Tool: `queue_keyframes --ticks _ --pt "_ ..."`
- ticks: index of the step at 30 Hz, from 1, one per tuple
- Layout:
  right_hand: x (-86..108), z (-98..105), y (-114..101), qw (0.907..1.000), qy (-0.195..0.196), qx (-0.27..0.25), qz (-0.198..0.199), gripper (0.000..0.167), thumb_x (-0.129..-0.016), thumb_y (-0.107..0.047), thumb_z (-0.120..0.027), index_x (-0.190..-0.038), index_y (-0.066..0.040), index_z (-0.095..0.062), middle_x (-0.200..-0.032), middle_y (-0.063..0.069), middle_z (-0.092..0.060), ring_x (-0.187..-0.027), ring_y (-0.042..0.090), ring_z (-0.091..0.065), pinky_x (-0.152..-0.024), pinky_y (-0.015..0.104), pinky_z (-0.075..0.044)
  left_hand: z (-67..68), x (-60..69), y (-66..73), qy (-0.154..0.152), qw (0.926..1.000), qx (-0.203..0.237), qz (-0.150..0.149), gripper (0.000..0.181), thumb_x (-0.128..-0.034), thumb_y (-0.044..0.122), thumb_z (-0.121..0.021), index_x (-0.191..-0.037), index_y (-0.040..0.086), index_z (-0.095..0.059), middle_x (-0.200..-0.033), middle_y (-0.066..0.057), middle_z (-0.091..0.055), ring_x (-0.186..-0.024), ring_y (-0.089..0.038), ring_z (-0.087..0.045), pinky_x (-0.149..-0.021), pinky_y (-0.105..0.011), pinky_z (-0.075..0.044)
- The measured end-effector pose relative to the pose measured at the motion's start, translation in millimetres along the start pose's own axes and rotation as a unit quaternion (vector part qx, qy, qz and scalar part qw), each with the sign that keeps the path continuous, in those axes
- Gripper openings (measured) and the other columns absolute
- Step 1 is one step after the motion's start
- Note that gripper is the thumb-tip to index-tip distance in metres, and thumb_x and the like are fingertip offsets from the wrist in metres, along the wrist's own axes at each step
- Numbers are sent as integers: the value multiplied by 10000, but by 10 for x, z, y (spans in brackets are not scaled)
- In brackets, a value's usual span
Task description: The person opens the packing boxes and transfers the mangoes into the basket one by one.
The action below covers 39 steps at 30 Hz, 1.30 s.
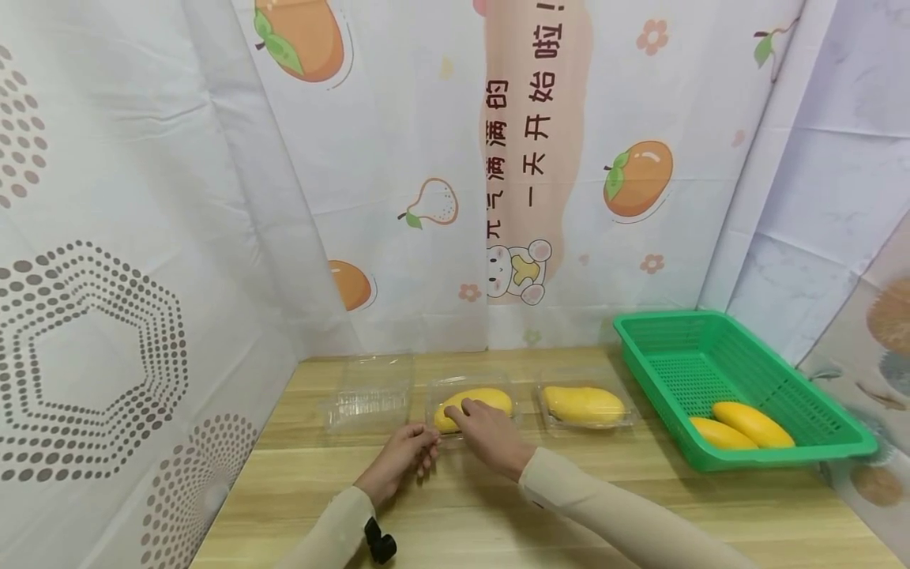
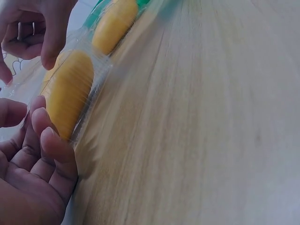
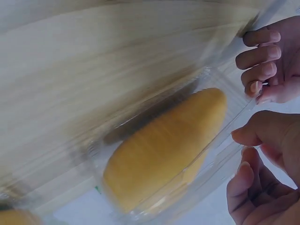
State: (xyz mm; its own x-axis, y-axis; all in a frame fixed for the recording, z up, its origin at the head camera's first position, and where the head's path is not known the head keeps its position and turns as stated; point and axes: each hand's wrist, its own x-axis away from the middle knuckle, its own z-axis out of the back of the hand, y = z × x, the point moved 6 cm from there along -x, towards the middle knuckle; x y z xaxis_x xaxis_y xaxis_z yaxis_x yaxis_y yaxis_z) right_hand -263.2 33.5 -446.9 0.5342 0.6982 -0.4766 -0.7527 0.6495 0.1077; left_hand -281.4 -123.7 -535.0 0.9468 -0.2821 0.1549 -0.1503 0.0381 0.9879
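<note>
A yellow mango point(image 1: 475, 398) lies inside a clear plastic clamshell box point(image 3: 129, 123) in the middle of the row. My left hand point(image 1: 407, 457) is at the box's near left corner, where its thumb and index finger pinch the rim; its other fingers are loosely bent. Above the same box, my right hand point(image 1: 490, 436) reaches over the lid edge from the right. In the left wrist view the right thumb point(image 2: 52, 49) and index finger stand apart at the plastic. Whether the lid is fully fastened cannot be made out.
Left of the hands stands an opened clear box point(image 1: 370, 403). Another boxed mango point(image 1: 584, 405) sits to the right. A green basket point(image 1: 789, 456) with two loose mangoes point(image 1: 753, 424) is at the table's right side. Printed curtains point(image 1: 398, 118) hang behind the wooden table point(image 1: 455, 525).
</note>
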Motion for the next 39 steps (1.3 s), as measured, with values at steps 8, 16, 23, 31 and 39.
queue_keyframes --ticks 8,16,23,31,39 --pt "96 28 134 9997 58 -17 -251 376 -900 52 -738 -1218 -114 -629 -848 14 -549 -650 113 -477 -506 208 -384 10 4 -22 -26 10000 57 -6 343 -1051 254 -607 -1051 -89 -621 -779 -19 -620 -612 -106 -517 -512 -219 -441" --pt "195 52 308 9989 152 364 -246 190 -848 33 -790 -983 -11 -664 -875 67 -598 -699 166 -589 -564 257 -524 59 13 -27 -51 9999 114 41 300 -1037 229 -617 -1010 -69 -608 -750 -12 -595 -602 -105 -520 -507 -222 -445" --pt "207 98 439 9995 98 52 -283 138 -817 -37 -775 -817 -45 -637 -778 19 -518 -633 131 -493 -499 245 -459 52 10 -2 -89 9999 108 -31 288 -1037 210 -620 -994 -74 -605 -749 -14 -598 -594 -95 -522 -501 -214 -443" --pt "171 200 516 9994 4 -249 -256 120 -818 -23 -745 -813 -72 -635 -766 -7 -507 -608 91 -448 -493 216 -416 39 15 -11 -137 9999 41 -22 327 -1028 232 -642 -1029 -95 -616 -758 -19 -607 -601 -99 -528 -507 -215 -448" --pt "31 427 700 9975 593 -266 -288 176 -870 -66 -807 -1020 -14 -728 -900 52 -597 -732 169 -605 -629 268 -540 30 30 10 -30 10000 -13 49 304 -1028 200 -629 -1045 -102 -606 -763 -28 -603 -604 -112 -524 -511 -223 -446"
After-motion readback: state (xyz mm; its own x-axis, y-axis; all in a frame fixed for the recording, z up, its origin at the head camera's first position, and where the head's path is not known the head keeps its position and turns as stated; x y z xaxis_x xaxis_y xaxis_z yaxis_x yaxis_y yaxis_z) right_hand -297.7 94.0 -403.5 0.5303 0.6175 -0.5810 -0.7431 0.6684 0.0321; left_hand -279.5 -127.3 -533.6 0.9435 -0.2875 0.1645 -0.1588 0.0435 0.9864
